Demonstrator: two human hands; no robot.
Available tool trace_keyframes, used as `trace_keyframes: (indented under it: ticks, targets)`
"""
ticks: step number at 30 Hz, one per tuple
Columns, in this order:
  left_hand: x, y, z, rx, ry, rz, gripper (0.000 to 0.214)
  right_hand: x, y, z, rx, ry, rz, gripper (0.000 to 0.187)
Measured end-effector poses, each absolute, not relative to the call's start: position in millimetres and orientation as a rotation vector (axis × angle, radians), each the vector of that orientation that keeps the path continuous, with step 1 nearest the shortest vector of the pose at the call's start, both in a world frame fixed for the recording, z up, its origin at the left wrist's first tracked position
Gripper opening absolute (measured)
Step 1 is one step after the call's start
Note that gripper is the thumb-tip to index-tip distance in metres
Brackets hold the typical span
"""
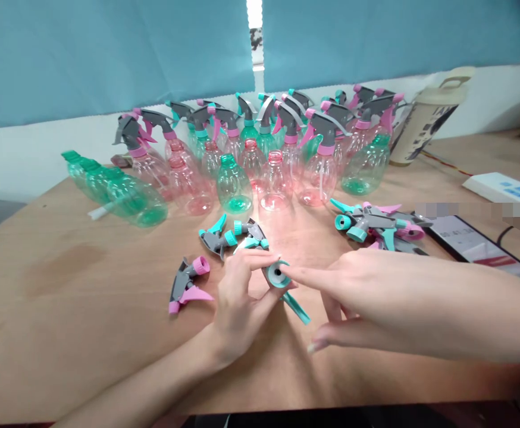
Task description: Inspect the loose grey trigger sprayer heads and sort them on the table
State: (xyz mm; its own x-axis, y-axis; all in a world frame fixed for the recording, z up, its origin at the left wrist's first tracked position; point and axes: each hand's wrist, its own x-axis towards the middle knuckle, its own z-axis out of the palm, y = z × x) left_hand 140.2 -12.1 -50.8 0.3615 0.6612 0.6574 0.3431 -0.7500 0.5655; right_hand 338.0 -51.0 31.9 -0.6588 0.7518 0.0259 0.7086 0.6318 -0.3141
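My left hand (pixel 242 303) grips a grey and teal trigger spray head (pixel 279 274) between thumb and fingers, its round collar turned up toward me and its teal trigger pointing down to the right. The index finger of my right hand (pixel 353 297) reaches to the collar's opening; its thumb is held apart and nothing is in the hand. Beyond my left hand lie two loose teal and grey spray heads (pixel 218 239). To its left rests a pink and grey spray head (pixel 188 285). A heap of spray heads (pixel 376 226) lies beyond my right hand.
Several bottles stand behind, some open like the green bottle (pixel 234 185), others with spray heads on, like the pink bottle (pixel 318 172). Green bottles (pixel 126 193) lean in a row at left. At right are a large tumbler (pixel 429 116), a white box (pixel 505 187) and a tablet (pixel 478 244).
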Motion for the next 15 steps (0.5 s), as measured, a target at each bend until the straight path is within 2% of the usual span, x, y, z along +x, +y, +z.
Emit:
trace_keyframes:
  ticks: [2,5,9,12,15]
  targets:
    - [139.2,-10.9,-51.5,2.308,0.891,1.365,0.025,337.0,-51.5,30.2,-1.261,-2.727,0.441,0.039]
    - [136.9,-8.5,-52.8,2.323,0.903,1.369,0.025,338.0,-46.0,30.8,-1.274,-2.714,0.649,0.049]
    - [134.5,-6.7,-53.5,2.308,0.88,1.362,0.029,342.4,-33.2,35.9,-1.202,-2.678,0.91,0.042]
    - [134.1,-7.2,-53.1,2.33,0.862,1.369,0.032,344.7,-27.2,39.9,-1.168,-2.691,0.919,0.04]
    - [134.0,-8.3,-51.6,2.413,0.816,1.378,0.032,344.5,-25.5,42.6,-1.128,-2.705,0.904,0.023]
